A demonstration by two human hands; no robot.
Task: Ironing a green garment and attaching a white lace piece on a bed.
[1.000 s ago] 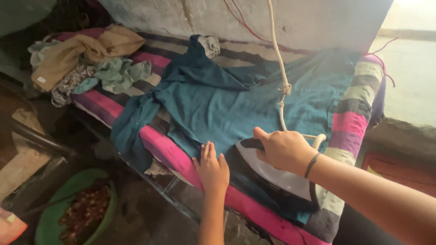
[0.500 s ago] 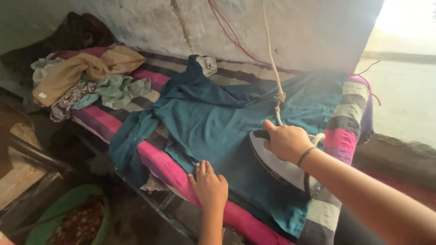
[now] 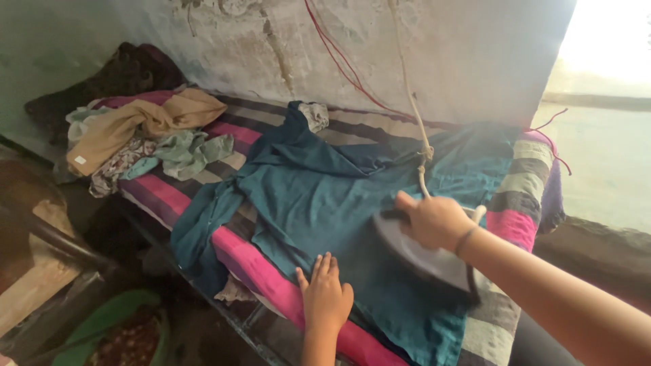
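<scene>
A teal garment (image 3: 325, 196) lies spread over a striped pink, grey and dark blanket (image 3: 522, 183) on a low table. My right hand (image 3: 434, 220) grips the handle of an electric iron (image 3: 424, 257) that rests on the garment's right part. The iron's pale cord (image 3: 417, 115) runs up toward the wall. My left hand (image 3: 325, 295) lies flat, fingers apart, on the garment near the front pink edge, just left of the iron.
A heap of clothes, tan (image 3: 142, 122), pale green (image 3: 190, 149) and patterned, sits at the table's left end. Red wires (image 3: 339, 61) hang on the cracked wall. A green basin (image 3: 115, 332) stands on the floor at the lower left. Bright light comes from the right.
The iron in my right hand has slid left and forward over the garment. My left hand stays pressed flat near the front edge. The view has shifted slightly.
</scene>
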